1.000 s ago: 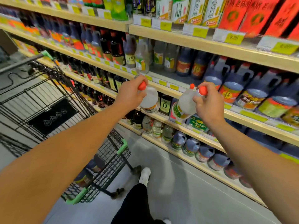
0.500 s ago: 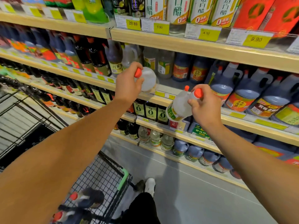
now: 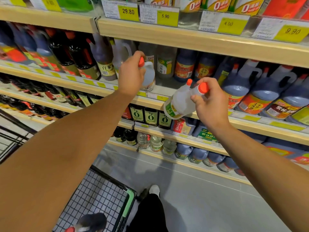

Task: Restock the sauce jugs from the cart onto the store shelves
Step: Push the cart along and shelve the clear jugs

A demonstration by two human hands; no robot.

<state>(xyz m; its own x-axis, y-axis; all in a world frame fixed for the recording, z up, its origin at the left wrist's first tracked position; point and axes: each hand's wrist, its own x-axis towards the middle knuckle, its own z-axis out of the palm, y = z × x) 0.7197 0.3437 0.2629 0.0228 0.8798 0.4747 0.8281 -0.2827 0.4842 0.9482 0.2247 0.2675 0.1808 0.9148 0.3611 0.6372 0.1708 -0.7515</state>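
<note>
Three clear jugs with orange caps are in hand at the shelves. The left hand grips one jug by its handle, its base at the edge of the middle shelf, among bottles at 12 o'clock. The right hand holds two tilted jugs by their necks, at 3 o'clock from the first, in front of the shelf lip. Four yellow price tags line the shelf above. At 7 o'clock, the wire cart carries at least two dark jugs.
</note>
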